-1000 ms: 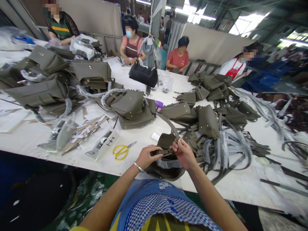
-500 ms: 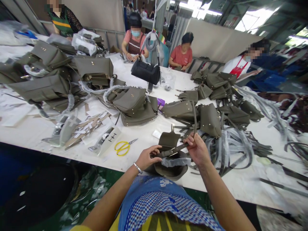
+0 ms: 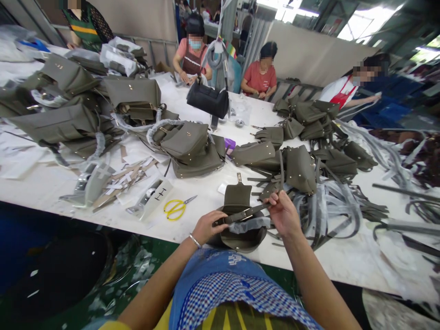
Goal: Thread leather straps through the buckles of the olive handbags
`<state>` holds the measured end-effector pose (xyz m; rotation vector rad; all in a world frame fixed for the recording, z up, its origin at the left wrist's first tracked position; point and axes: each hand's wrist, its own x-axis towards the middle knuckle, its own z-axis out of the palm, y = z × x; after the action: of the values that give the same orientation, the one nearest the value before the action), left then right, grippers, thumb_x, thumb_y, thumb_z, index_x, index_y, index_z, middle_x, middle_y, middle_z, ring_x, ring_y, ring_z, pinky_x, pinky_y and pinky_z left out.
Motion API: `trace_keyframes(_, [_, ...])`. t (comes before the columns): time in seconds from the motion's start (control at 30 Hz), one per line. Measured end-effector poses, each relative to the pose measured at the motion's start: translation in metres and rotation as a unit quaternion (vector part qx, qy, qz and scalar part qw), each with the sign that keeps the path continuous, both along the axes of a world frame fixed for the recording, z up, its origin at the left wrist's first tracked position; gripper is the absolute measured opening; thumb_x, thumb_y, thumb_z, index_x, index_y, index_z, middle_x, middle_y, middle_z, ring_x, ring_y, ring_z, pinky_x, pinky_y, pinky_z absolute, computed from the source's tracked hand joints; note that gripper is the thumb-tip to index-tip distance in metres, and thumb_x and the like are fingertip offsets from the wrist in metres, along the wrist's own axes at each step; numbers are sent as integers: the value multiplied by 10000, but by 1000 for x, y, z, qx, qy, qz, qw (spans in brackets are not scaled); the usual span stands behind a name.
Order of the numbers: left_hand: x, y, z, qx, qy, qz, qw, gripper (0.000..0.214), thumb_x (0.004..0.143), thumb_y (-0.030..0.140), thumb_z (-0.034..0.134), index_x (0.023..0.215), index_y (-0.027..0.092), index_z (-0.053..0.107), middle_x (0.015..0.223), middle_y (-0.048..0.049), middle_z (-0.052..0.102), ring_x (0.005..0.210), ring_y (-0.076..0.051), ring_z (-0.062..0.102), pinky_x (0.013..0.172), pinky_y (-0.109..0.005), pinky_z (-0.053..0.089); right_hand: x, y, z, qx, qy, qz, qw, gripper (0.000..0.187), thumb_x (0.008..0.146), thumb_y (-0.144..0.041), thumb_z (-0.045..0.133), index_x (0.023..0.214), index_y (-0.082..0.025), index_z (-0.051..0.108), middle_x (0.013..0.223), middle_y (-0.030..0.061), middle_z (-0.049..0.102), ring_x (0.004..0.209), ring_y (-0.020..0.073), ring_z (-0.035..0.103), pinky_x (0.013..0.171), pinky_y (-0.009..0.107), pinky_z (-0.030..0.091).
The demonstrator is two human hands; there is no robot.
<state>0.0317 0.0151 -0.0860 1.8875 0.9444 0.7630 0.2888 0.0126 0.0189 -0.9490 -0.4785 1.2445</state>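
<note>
An olive leather strap (image 3: 248,212) with a metal buckle stretches between my two hands, over an opened olive handbag (image 3: 240,240). My left hand (image 3: 208,226) pinches the strap's left end, its thumb and fingers closed on it. On the other side my right hand (image 3: 282,211) grips the strap's right part, and a length of it sticks up above the fingers. The bag's flap (image 3: 237,196) stands raised behind the strap, with a metal clasp at its tip. A plastic-wrapped handle (image 3: 249,224) lies across the bag's mouth.
Yellow-handled scissors (image 3: 176,209) lie left of my hands, near cardboard scraps (image 3: 129,181). Olive bags (image 3: 192,149) are heaped across the table (image 3: 195,229). Wrapped straps (image 3: 330,213) lie to the right. A black bag (image 3: 208,99) stands farther back, and several people sit or stand opposite.
The raised flap has shifted slightly left and shows more squarely. Both hands keep hold of the strap, nearly in place. At the far right, a co-worker's hand now holds up a long strap.
</note>
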Motion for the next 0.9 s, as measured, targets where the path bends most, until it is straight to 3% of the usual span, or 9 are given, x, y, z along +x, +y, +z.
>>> trace_keyframes(0.07, [0,1,0,-31,-10,-10,999,373,760,346,675,1112,239,609,1099,-48,672,1016,-187,621,931,-320,483,10,5,11,22,9,-17,1000,162,802,-353,672,827,-227,575,702,-65,412,575,50,419,709,204,506])
trace_keyframes(0.2, [0,4,-3,-104,-61,45,992,335,715,320,711,1021,219,619,963,-22,690,904,-175,650,872,-316,521,32,10,39,80,-8,-71,994,180,803,-382,667,849,-233,576,702,-70,415,562,38,416,657,159,489])
trace_keyframes(0.27, [0,5,-8,-137,-95,69,984,306,698,318,723,966,194,640,946,-35,696,900,-183,651,878,-327,520,36,8,50,90,-54,-76,992,192,813,-412,645,867,-236,589,698,-66,423,522,37,380,554,148,446])
trace_keyframes(0.33, [1,4,-14,-174,-128,84,973,317,694,313,725,968,171,651,966,-57,702,908,-191,652,891,-342,515,33,2,55,62,-166,-43,983,196,833,-425,610,873,-232,615,665,-56,436,473,46,330,433,174,349])
trace_keyframes(0.4, [3,2,-19,-206,-155,90,962,330,701,305,717,989,159,653,990,-73,702,924,-196,649,903,-352,506,20,-5,56,-1,-345,49,937,198,832,-411,605,835,-217,644,615,-40,470,460,63,337,407,219,284])
trace_keyframes(0.53, [8,-3,-20,-232,-177,78,953,354,711,314,715,1014,149,635,995,-83,692,929,-196,642,888,-351,506,-19,-12,40,-57,-604,258,752,242,834,-411,572,737,-211,666,608,-5,589,577,132,507,530,268,356])
trace_keyframes(0.67, [10,-6,-13,-226,-170,65,957,365,717,309,713,1032,148,621,1007,-84,686,923,-189,637,875,-337,503,-49,-13,12,-85,-708,298,635,303,849,-431,495,689,-224,649,609,11,625,572,155,527,533,280,320])
trace_keyframes(0.77, [10,-7,-11,-227,-167,73,957,383,712,308,713,1048,151,621,1033,-86,688,937,-196,637,877,-338,501,-56,-11,-4,-112,-747,287,589,299,831,-441,496,679,-230,643,604,24,627,563,160,520,516,276,284])
trace_keyframes(0.9, [10,-9,-11,-231,-168,76,955,379,699,312,724,1029,147,635,1021,-87,697,931,-205,643,873,-342,500,-52,-5,-13,-113,-710,354,599,323,826,-425,487,624,-218,631,557,6,596,543,143,507,506,261,283])
